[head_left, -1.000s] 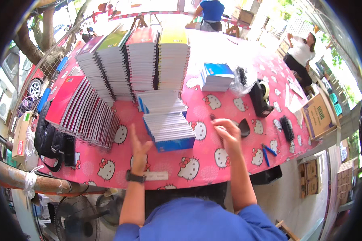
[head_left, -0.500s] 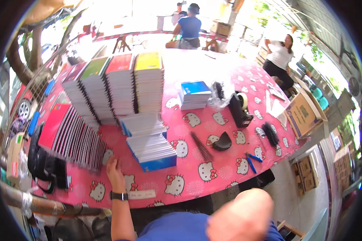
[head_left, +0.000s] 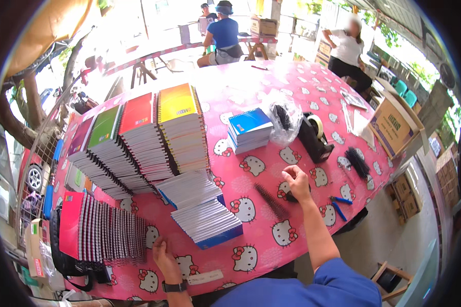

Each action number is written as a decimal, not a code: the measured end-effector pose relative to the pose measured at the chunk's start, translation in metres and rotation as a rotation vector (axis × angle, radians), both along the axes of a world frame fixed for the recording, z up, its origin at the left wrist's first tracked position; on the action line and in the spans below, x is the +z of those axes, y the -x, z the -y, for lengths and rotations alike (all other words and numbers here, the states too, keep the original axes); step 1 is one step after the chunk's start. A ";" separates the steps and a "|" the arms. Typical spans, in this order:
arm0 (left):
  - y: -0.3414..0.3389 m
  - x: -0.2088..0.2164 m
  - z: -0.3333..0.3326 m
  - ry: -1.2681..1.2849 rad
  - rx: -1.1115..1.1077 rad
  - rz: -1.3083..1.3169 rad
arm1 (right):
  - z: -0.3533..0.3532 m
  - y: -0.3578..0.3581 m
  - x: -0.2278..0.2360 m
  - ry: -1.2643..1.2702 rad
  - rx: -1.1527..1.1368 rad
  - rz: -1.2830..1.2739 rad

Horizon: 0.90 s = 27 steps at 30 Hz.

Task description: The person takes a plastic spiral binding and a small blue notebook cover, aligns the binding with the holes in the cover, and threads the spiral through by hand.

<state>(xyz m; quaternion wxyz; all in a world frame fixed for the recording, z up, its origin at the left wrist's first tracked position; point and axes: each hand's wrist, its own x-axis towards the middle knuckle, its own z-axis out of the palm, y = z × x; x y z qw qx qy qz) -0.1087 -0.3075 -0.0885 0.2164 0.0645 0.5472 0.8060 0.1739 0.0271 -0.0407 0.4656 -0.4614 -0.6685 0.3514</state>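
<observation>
My left hand (head_left: pixel 164 257) lies open on the pink cartoon-cat tablecloth (head_left: pixel 251 258). Its fingers touch the lower edge of a fanned row of spiral notebooks with a red cover (head_left: pixel 100 233). My right hand (head_left: pixel 295 180) hovers at mid-table with its fingers bunched together over a small dark object (head_left: pixel 290 196). Whether it grips anything is hidden. A black binding coil (head_left: pixel 271 201) lies just to its left. Between my hands sit two slanted stacks of white-edged notebooks (head_left: pixel 202 212) on a blue cover.
Tall stacks of coloured spiral notebooks (head_left: pixel 138 138) fill the left. A blue notebook pile (head_left: pixel 248 130), a bag of coils (head_left: pixel 284 118), a tape dispenser (head_left: pixel 315 139), blue pliers (head_left: pixel 338 205) and a cardboard box (head_left: pixel 394 125) lie to the right. People (head_left: pixel 223 33) sit and stand beyond.
My right hand has come back from near the camera and reached out to the dark object by the coil. My left hand stays low by the fanned notebooks. The view tilted upward.
</observation>
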 end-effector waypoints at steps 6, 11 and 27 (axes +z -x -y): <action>-0.052 0.076 -0.018 0.393 0.029 -0.912 | 0.017 -0.034 0.014 -0.188 -0.131 0.212; -0.094 0.086 -0.067 0.480 -0.299 -1.587 | 0.016 -0.109 -0.003 -0.182 -0.306 0.175; -0.081 0.076 -0.084 0.380 -0.290 -1.724 | -0.079 -0.194 -0.020 -0.474 -0.495 0.478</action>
